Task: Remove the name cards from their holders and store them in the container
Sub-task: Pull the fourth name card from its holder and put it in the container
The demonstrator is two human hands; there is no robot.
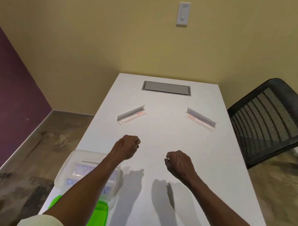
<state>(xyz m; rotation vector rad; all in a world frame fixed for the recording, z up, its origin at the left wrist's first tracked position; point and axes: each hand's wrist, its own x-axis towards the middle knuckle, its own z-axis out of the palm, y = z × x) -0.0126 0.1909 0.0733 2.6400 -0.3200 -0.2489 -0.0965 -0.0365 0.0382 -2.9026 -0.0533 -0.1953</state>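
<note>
So both hands are hovering over the white worktop with fingers loosely curled in, holding nothing as far as I can see. The left hand sits a bit further forward than the right hand. Two holders are left out ahead of them, well apart from each other. The left holder lies ahead of the left hand, long axis slanting up toward the right, and I can't tell if there's a card in it. The right holder is ahead and off to the right of the right hand, slanting the other way, with a name card with faint writing standing in it. The clear container is near the left edge under the left forearm, cards already inside. My guess: each hand goes for its own side, though the left one has the shorter trip.
</note>
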